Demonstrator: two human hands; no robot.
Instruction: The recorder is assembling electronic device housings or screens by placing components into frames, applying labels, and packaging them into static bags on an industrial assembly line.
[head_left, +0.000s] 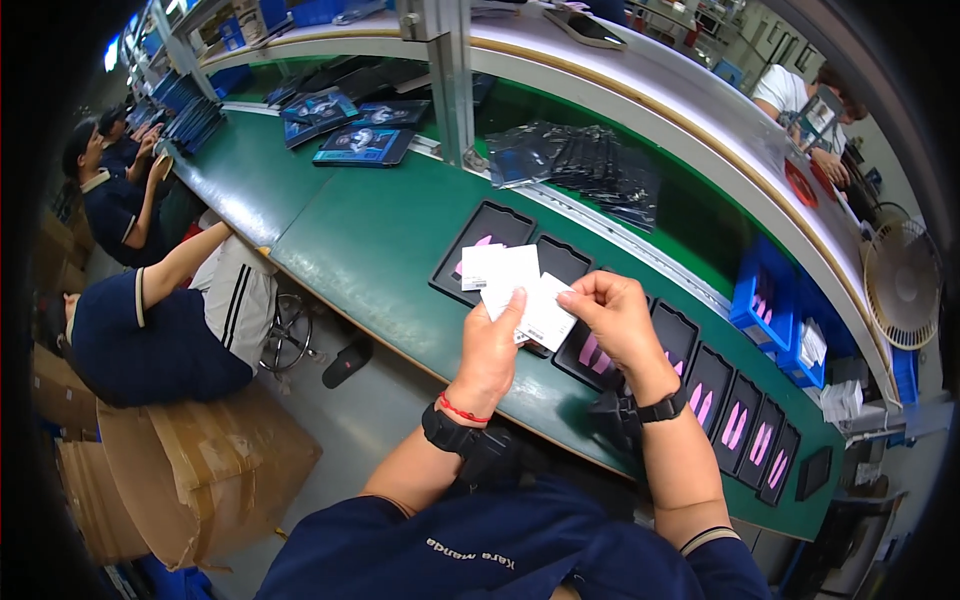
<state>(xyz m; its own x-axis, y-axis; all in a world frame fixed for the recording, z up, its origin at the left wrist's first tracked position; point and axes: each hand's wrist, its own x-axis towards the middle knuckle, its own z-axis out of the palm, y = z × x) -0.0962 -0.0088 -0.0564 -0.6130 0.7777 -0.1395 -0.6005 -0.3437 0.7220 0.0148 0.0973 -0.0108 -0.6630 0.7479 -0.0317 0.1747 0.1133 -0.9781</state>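
Note:
My left hand (486, 352) holds a fanned bunch of small white printed cards (514, 278), its thumb pressed on top. My right hand (618, 318) pinches the edge of the rightmost white card (549, 312) between thumb and fingers; this card still overlaps the bunch. Below the cards, a row of shallow black trays (487, 212) runs along the green bench, partly hidden by my hands. Pairs of slim pink pieces (735, 427) lie in several of these trays.
Blue bins (752, 318) stand at the bench's right rear, near a white paper stack (842, 401). Dark plastic packets (590, 165) and printed boxes (365, 147) lie farther back. A metal post (450, 90) rises behind. Cartons (225, 470) and a seated co-worker (150, 330) are at left.

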